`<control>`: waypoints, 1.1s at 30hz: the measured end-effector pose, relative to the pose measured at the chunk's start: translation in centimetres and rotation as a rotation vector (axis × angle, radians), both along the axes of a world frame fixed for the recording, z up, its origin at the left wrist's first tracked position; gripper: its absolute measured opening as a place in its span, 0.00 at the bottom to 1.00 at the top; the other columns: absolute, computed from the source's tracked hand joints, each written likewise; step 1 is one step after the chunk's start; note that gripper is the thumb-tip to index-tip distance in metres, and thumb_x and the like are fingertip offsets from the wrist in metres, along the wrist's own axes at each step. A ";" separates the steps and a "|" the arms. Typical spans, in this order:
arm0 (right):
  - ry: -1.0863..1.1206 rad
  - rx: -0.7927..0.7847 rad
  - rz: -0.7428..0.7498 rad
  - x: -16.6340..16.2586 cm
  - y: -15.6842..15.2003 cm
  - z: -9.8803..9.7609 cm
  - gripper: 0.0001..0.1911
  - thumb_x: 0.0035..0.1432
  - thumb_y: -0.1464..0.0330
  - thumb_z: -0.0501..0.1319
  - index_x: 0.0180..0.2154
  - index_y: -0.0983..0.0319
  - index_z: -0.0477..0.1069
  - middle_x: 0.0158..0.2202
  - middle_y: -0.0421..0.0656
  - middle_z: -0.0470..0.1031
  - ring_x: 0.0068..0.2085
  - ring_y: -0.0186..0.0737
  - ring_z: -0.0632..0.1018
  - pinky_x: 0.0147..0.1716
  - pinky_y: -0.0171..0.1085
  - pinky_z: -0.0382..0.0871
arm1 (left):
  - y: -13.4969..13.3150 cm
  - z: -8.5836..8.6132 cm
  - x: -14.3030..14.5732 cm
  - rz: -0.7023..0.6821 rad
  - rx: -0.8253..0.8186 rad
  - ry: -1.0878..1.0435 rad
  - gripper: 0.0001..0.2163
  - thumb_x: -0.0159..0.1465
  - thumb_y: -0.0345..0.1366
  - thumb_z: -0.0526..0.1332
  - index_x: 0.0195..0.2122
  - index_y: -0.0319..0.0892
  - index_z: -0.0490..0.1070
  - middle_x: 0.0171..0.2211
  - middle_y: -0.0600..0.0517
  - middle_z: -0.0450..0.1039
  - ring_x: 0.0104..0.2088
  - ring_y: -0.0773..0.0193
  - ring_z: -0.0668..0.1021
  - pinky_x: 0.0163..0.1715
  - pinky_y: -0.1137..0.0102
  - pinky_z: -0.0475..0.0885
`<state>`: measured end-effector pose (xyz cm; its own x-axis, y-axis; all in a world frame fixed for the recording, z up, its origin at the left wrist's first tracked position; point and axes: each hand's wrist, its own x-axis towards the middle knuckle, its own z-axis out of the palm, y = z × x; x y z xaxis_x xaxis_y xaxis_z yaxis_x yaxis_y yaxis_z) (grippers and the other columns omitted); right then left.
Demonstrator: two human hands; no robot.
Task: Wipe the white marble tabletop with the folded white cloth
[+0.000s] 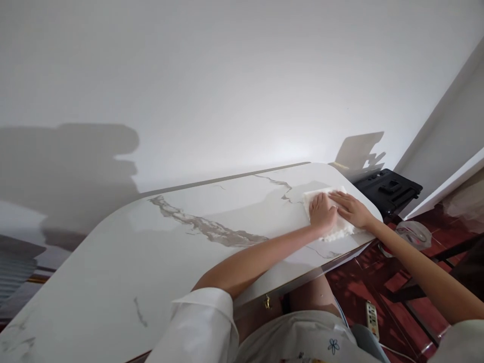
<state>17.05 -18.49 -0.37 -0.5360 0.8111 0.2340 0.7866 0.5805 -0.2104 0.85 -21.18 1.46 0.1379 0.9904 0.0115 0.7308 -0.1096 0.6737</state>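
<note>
A white cloth (342, 229) lies on the far right end of a white marble-patterned table (159, 262). My left hand (322, 212) rests on the cloth's left part, its fingers curled down onto it. Beside it, my right hand (351, 207) lies flat on the same cloth with fingers stretched out. Both arms reach across the table from the lower edge of the view.
A plain white wall stands behind the table. A black case-like object (389, 189) sits past the table's right end. On the red floor lie a white bag-like thing (414, 234) and a white power strip (372, 317). A dark chair frame (449, 262) stands right.
</note>
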 end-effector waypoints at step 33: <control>-0.022 0.014 -0.074 -6.5 13.7 0.0 0.27 0.64 0.65 0.49 0.62 0.65 0.60 0.63 0.47 0.61 0.64 0.49 0.60 0.62 0.48 0.54 | 13.1 -1.0 -4.6 0.008 0.312 0.307 0.20 0.66 0.33 0.46 0.59 0.36 0.60 0.63 0.43 0.59 0.63 0.55 0.61 0.62 0.61 0.54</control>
<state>10.59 -4.79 -0.42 -0.4799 0.8454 0.2346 0.8317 0.5235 -0.1851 -3.74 -8.07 0.51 0.1740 0.9470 0.2701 0.8937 -0.2671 0.3605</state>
